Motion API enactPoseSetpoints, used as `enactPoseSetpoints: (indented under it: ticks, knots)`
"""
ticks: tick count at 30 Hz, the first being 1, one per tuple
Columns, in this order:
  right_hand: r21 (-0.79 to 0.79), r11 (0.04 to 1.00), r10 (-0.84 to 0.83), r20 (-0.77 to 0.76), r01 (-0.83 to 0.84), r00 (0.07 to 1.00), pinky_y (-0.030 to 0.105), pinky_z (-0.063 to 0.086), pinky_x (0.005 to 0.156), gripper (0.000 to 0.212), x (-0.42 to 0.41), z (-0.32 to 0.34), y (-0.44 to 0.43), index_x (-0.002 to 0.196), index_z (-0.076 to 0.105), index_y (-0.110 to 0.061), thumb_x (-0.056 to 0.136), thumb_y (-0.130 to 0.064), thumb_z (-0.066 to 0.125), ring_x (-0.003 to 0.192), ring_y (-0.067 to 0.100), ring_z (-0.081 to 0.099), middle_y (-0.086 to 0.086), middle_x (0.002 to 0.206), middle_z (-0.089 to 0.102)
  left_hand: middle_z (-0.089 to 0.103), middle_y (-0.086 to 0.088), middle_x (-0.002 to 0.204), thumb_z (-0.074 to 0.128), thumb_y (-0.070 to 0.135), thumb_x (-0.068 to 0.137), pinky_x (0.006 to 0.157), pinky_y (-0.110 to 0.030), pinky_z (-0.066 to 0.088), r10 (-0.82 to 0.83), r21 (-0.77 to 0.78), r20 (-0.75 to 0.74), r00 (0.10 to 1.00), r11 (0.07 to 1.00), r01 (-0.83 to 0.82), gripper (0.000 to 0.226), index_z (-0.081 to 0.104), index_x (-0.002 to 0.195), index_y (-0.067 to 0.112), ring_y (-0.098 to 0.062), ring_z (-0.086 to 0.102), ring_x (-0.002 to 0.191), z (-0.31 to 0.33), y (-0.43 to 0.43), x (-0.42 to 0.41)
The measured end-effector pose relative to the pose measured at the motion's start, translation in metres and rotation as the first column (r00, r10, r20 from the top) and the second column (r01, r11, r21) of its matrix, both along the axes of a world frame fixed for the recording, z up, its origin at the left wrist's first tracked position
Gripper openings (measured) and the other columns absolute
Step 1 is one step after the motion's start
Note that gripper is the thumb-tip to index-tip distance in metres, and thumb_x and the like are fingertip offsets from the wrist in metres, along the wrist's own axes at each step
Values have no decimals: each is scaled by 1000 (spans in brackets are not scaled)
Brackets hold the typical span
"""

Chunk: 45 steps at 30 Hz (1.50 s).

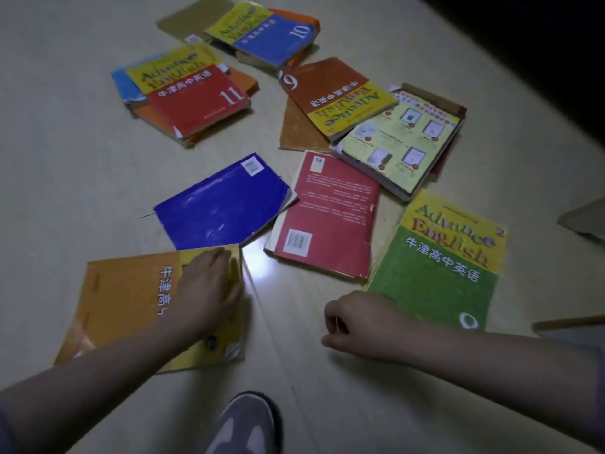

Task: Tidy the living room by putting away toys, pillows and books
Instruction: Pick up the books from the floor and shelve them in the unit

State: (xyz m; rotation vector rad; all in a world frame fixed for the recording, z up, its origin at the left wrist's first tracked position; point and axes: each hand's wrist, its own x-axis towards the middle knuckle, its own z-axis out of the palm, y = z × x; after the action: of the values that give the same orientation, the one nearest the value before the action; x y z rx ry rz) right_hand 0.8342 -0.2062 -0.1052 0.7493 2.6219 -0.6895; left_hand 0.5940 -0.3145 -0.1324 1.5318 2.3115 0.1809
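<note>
One orange book (124, 299) under left grip (209, 290).

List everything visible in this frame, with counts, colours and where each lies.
orange book: 1, orange and yellow, lower left floor
blue book: 1, blue, centre
red book: 1, red, right of the blue one
green book: 1, green and yellow, right
pale book: 1, pale yellow-green, upper right
book 6: 1, brown and yellow, partly on the pale book
brown book: 1, brown, under book 6
book 11 pile: several, red, yellow, orange, blue, upper left
book 10 pile: several, blue, yellow, orange, top
tan cover: 1, tan, top edge
floor: 1, beige
shoe: 1, grey, bottom centre
left hand: 1, rests on the orange book
right hand: 1, fingers curled, beside the green book
</note>
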Motion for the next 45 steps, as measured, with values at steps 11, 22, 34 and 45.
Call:
enactPoseSetpoints:
  ticks: [11, 22, 34, 45]
  knots:
    - [-26, 997, -74, -25, 73, 997, 24, 33, 61, 20, 3, -7, 23, 89, 64, -22, 86, -42, 62, 76, 10, 53, -9, 81, 59, 50, 5, 107, 74, 35, 76, 75, -20, 42, -228, -46, -68, 971, 973, 225, 42, 60, 114, 22, -14, 49, 101, -8, 32, -55]
    - [-634, 619, -612, -18, 464, 791, 29, 52, 86, 51, 19, -14, 10, 115, 63, -20, 74, -50, 73, 95, 12, 66, -4, 106, 69, 57, 26, 99, 62, 36, 87, 68, -14, 50, -285, 178, 556, 781, 958, 223, 19, 52, 102, 44, 6, 59, 91, 57, 92, 22]
    - [-831, -320, -938, 346, 455, -30, 22, 54, 66, 8, 122, -21, 26, 98, 60, -16, 90, -18, 62, 75, 12, 68, 0, 86, 73, 67, -6, 88, 65, 25, 88, 72, -34, 57, -121, 196, 792, 598, 979, -62, 11, 59, 93, 17, -24, 67, 85, 62, 177, 133]
    - [-672, -146, -964, -69, 727, -257, 55, 51, 85, 18, 177, -31, 63, 89, 71, -9, 93, -22, 60, 88, 38, 68, 21, 95, 72, 61, -10, 118, 60, 23, 91, 94, -46, 51, 42, -129, 804, 593, 986, 106, 37, 50, 123, 6, -27, 61, 106, 30, 188, 171]
